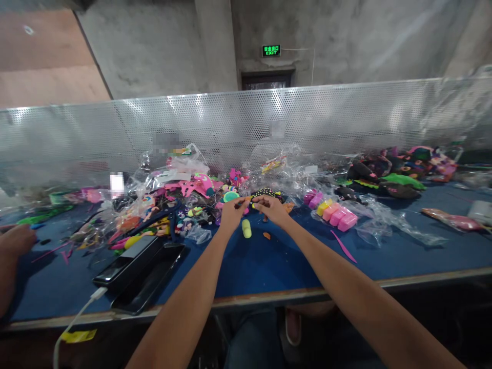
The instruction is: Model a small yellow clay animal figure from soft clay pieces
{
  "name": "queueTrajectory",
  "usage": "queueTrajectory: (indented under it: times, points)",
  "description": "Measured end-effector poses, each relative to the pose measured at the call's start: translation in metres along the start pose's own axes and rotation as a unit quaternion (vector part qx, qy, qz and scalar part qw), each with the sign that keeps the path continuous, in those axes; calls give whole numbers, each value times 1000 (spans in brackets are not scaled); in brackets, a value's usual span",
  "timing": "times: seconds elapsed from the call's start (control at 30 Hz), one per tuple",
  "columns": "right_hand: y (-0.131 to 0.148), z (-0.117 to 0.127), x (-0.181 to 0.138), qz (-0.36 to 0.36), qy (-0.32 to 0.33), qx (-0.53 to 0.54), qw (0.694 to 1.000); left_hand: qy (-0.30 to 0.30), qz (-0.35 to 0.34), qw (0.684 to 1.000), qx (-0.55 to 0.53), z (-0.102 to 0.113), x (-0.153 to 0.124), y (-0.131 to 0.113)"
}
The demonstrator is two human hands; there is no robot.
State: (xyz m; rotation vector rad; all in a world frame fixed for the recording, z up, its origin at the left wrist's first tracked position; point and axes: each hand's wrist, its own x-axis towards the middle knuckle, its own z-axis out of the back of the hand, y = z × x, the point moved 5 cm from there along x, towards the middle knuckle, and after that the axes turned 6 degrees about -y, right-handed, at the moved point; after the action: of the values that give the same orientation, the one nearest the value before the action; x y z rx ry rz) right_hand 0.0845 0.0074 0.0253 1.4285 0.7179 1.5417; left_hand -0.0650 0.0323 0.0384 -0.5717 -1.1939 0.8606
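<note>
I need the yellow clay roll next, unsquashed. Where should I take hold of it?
Probably pinch the yellow roll across its middle, from above: it lies flat, long axis pointing away from you, with bare table either side.

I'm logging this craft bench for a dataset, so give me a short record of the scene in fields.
Left hand: fingertips meet the right hand above the blue table
Right hand: pinching too; anything held is too small to tell
Below hands: yellow clay lump, orange bit
Right of hands: bagged pink and yellow clay blocks
Near left: black phone on a cable
Far left: another person's hand
</note>
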Motion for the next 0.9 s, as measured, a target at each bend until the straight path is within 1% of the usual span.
queueTrajectory:
  times: [0.13,0.3,0.47,0.53,0.6,0.73,0.83,0.9]
  points:
    - [-1,-2,0,-13,0,8,1000,5,1,1000,-11,-1,0,0]
    - [-8,-1,0,-42,-12,33,998,38,-55,998,2,-10,-1,4]
    - [-12,1,1,-49,-28,60,997,75,-89,993,27,-16,-5,3]
    - [-12,2,2,-48,-32,60,997,74,-97,991,44,-14,-5,0]
    - [-13,3,3,-47,-36,50,997,56,-86,993,64,-9,-4,0]
    - [-17,3,4,-37,-20,-14,999,29,-44,993,106,1,-1,3]
    - [-17,3,3,3,-1,-138,990,39,-16,982,185,4,-1,5]
    - [-14,3,1,37,16,-237,971,67,12,962,266,5,-3,6]
